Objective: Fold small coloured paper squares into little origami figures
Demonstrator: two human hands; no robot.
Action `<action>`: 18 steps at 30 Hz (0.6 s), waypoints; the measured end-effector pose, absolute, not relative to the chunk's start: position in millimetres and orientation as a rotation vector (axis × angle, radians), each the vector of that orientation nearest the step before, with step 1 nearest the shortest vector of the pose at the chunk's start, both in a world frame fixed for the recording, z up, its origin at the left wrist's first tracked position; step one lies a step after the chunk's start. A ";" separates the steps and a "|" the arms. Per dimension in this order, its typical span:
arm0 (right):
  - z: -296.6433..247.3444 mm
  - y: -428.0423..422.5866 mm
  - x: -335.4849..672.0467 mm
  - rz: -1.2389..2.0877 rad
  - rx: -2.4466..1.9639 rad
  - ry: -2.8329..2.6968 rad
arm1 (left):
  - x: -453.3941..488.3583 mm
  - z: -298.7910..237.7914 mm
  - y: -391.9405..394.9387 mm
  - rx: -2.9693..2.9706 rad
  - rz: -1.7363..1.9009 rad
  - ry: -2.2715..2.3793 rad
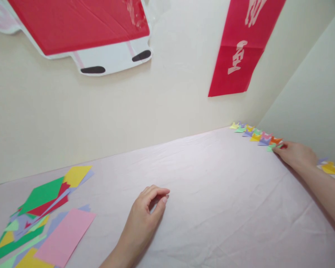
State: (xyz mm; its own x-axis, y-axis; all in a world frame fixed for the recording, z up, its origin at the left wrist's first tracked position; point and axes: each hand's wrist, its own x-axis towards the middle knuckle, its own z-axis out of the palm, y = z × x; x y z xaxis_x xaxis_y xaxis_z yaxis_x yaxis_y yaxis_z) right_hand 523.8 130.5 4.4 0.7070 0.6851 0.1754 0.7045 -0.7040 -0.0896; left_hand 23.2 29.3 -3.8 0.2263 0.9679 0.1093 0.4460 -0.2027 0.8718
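At the right, my right hand (pixel 297 154) pinches a light green folded paper figure (pixel 271 147) low over the cloth. That figure is at the near end of rows of small folded paper figures (pixel 256 137) in yellow, purple, green, pink and orange. My left hand (pixel 146 208) rests over the middle of the cloth, curled, with thumb and index fingertips brought together and nothing between them. Left of it lies a loose pile of coloured paper, with a pink sheet (pixel 65 236) and a green sheet (pixel 44 194) on top.
A pale, slightly wrinkled cloth (pixel 201 208) covers the surface up to the wall. More folded paper figures (pixel 332 168) sit beyond my right forearm at the right edge. A red banner (pixel 237 48) and a red-and-white cutout (pixel 83 29) hang on the wall.
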 end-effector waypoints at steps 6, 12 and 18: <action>1.8 131.3 526.0 -0.199 -2.766 -1.130 | 23.1 -3.7 28.7 1.787 0.910 1.317; -1.1 134.2 529.7 -0.216 -2.764 -1.127 | 22.7 -4.6 28.8 1.795 0.909 1.313; -8.1 135.8 538.5 -0.268 -2.689 -1.158 | 21.8 -5.1 28.6 1.802 0.893 1.318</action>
State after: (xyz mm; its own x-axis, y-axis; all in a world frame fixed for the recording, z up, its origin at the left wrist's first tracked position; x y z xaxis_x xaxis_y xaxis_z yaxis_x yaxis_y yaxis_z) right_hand 538.5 135.8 -8.1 0.6762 0.6951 0.2440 0.7316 -0.6725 -0.1116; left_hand 21.8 28.6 -5.1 0.2369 0.9645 0.1164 0.4655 -0.2179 0.8578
